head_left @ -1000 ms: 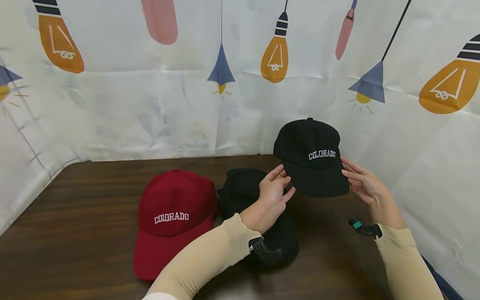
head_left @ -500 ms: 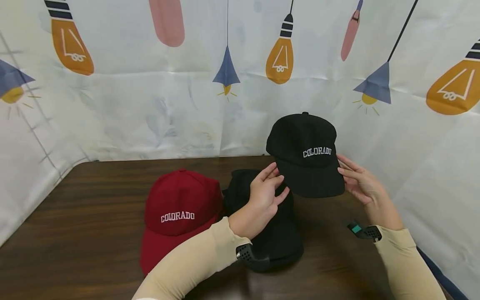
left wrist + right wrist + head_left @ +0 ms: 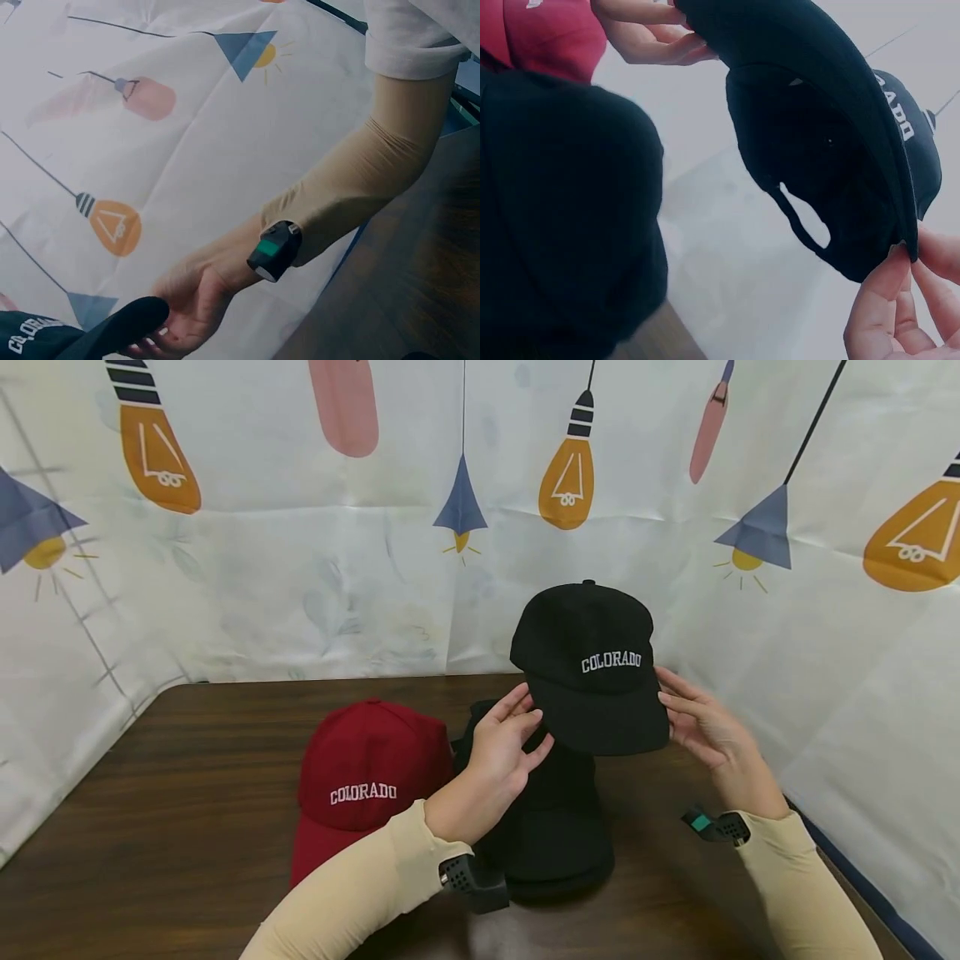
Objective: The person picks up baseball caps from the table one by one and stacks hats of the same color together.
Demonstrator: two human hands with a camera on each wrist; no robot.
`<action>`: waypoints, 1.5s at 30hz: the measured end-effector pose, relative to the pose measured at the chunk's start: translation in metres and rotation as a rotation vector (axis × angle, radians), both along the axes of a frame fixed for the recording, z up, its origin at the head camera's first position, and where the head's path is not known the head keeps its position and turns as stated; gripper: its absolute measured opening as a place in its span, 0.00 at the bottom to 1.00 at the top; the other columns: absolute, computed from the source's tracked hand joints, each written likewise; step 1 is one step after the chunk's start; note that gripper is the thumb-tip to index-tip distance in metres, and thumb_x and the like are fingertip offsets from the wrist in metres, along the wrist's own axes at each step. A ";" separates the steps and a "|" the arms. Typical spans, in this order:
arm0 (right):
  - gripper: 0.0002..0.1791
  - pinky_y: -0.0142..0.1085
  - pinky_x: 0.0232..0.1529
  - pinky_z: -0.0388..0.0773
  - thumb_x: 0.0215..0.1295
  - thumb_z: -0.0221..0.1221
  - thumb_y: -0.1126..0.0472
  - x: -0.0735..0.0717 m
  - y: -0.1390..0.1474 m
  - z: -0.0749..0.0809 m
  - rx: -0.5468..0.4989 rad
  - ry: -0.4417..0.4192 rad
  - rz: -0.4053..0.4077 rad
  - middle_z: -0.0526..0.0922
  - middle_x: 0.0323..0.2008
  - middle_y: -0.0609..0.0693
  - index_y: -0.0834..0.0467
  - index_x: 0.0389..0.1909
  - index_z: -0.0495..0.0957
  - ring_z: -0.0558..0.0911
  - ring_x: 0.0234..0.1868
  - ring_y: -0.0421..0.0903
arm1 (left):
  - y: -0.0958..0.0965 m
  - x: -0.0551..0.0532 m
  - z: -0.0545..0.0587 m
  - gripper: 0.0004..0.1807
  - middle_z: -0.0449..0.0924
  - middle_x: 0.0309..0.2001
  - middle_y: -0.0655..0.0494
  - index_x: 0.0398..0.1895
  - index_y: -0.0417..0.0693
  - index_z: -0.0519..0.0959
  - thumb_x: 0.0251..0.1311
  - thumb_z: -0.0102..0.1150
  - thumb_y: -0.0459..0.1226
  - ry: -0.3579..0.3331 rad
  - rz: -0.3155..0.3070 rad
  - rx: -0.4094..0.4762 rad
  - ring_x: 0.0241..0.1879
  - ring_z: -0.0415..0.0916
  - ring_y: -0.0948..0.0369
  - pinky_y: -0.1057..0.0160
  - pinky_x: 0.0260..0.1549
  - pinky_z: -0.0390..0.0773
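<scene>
A black baseball cap (image 3: 592,627) with white COLORADO lettering is held up above the table, brim tilted down toward me. My left hand (image 3: 498,752) pinches the left edge of its brim, and my right hand (image 3: 708,735) pinches the right edge. From the right wrist view, the cap's hollow underside (image 3: 802,135) and back strap opening show, with thumb and fingers of the right hand (image 3: 889,307) at the brim's corner. A second black cap (image 3: 558,835) lies below on the table, partly hidden by the left hand and the held cap.
A red COLORADO cap (image 3: 375,743) sits on the left of the dark wooden table (image 3: 150,827), its brim partly covered by the left sleeve. Behind the table hangs a white cloth (image 3: 300,577) printed with lamps and bulbs. Both wrists wear black straps.
Both hands have carried the held black cap to the left, so it now overlaps the second black cap more. The view has shifted slightly; the caps on the table stay put.
</scene>
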State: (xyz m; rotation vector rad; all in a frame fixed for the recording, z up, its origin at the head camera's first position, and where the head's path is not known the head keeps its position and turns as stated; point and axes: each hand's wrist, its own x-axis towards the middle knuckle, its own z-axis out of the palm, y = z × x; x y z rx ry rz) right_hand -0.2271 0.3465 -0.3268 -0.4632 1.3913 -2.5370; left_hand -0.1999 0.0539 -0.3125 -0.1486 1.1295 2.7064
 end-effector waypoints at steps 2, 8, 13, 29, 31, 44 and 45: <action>0.25 0.39 0.44 0.83 0.80 0.41 0.74 -0.001 -0.007 0.003 -0.003 -0.002 0.015 0.83 0.54 0.49 0.53 0.59 0.82 0.85 0.49 0.47 | -0.007 0.000 0.001 0.25 0.75 0.50 0.54 0.68 0.44 0.74 0.71 0.51 0.22 0.006 0.005 0.005 0.47 0.75 0.57 0.42 0.62 0.69; 0.24 0.39 0.44 0.83 0.80 0.42 0.73 -0.005 -0.023 0.002 -0.004 0.015 0.060 0.82 0.55 0.49 0.53 0.60 0.82 0.85 0.50 0.46 | -0.024 0.003 0.002 0.24 0.77 0.47 0.56 0.68 0.44 0.73 0.71 0.51 0.23 0.028 0.024 -0.003 0.45 0.77 0.59 0.43 0.61 0.69; 0.24 0.38 0.45 0.83 0.80 0.42 0.74 -0.010 -0.033 -0.004 -0.012 0.002 0.086 0.82 0.55 0.49 0.52 0.60 0.82 0.85 0.50 0.46 | -0.037 0.005 -0.004 0.25 0.77 0.47 0.56 0.69 0.43 0.72 0.71 0.50 0.23 0.033 0.041 -0.027 0.44 0.77 0.60 0.45 0.58 0.71; 0.25 0.36 0.46 0.83 0.81 0.41 0.73 -0.019 -0.056 -0.024 0.001 -0.035 0.147 0.83 0.54 0.48 0.50 0.60 0.83 0.85 0.49 0.45 | -0.058 0.016 -0.017 0.26 0.76 0.53 0.53 0.72 0.43 0.69 0.72 0.50 0.24 0.004 0.082 -0.058 0.47 0.76 0.60 0.47 0.58 0.71; 0.25 0.36 0.47 0.83 0.81 0.41 0.74 -0.020 -0.058 -0.027 -0.008 -0.049 0.161 0.83 0.53 0.49 0.51 0.60 0.83 0.85 0.49 0.45 | -0.059 0.017 -0.020 0.26 0.75 0.53 0.53 0.73 0.42 0.68 0.72 0.50 0.25 -0.003 0.092 -0.055 0.47 0.76 0.60 0.48 0.57 0.72; 0.26 0.35 0.49 0.82 0.81 0.39 0.73 -0.019 -0.064 -0.038 0.014 -0.097 0.165 0.85 0.54 0.48 0.51 0.58 0.84 0.86 0.50 0.45 | -0.064 0.019 -0.033 0.28 0.71 0.58 0.48 0.76 0.39 0.64 0.73 0.48 0.25 -0.011 0.107 -0.068 0.49 0.75 0.59 0.42 0.69 0.64; 0.26 0.35 0.49 0.82 0.81 0.40 0.73 -0.020 -0.065 -0.039 0.018 -0.095 0.164 0.85 0.54 0.48 0.51 0.58 0.84 0.86 0.50 0.44 | -0.065 0.019 -0.034 0.28 0.71 0.58 0.48 0.76 0.39 0.64 0.73 0.48 0.25 -0.010 0.109 -0.070 0.49 0.75 0.59 0.42 0.69 0.64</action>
